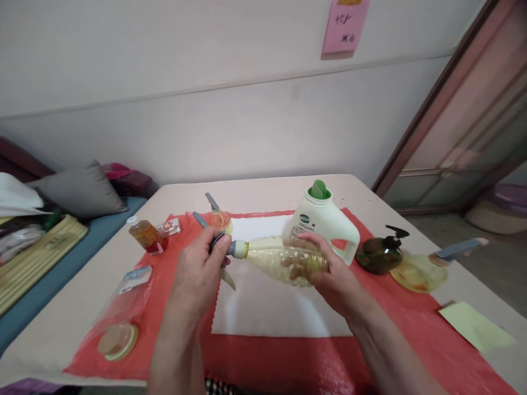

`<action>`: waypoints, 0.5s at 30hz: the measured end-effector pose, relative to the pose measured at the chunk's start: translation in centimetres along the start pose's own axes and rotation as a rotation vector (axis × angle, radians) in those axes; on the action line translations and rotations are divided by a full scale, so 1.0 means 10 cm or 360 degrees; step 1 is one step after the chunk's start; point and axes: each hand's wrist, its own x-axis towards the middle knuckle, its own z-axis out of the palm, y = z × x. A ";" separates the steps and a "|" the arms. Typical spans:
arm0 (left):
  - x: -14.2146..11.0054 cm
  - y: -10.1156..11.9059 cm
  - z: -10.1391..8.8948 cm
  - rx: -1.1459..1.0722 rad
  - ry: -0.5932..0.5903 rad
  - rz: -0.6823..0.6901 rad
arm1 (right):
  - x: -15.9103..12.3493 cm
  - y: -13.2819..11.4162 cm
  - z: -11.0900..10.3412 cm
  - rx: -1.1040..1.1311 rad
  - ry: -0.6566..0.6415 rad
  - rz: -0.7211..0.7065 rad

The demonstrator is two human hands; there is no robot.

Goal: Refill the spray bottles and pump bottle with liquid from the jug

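Observation:
A clear, yellowish ribbed plastic bottle lies sideways in the air above a white sheet, its neck to the left. My right hand wraps round the wide end, and its fingers show through the plastic. At the neck, my left hand is closed on the grey top, beside a pale collar. A long grey piece sticks out above the left fingers and a pale curved piece below them. Whether these belong to the bottle top is hidden by the hand.
Right of the hands are a white jug with a green cap, a dark pump bottle, a yellowish grey-topped container and a paper note. Leftward on the red sheet are an amber bottle and a round lid.

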 end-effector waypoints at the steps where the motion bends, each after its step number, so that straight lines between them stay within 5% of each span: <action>1: 0.01 -0.03 0.01 -0.0135 -0.0034 -0.0067 | -0.02 -0.03 -0.04 -0.0142 -0.0003 -0.0087; 4: 0.03 -0.09 0.01 -0.0599 -0.0263 -0.0210 | -0.06 -0.12 -0.14 -0.0285 0.0011 -0.0195; 7: 0.07 -0.14 0.01 -0.1041 -0.0426 -0.0280 | -0.06 -0.14 -0.17 0.0051 0.0077 -0.0128; 12: 0.17 -0.25 0.10 -0.1141 0.0011 0.0053 | 0.02 -0.02 -0.10 0.0492 0.0135 0.0183; 15: 0.18 -0.29 0.16 -0.0918 -0.0040 0.0280 | 0.06 0.03 -0.05 0.0449 0.0156 0.0408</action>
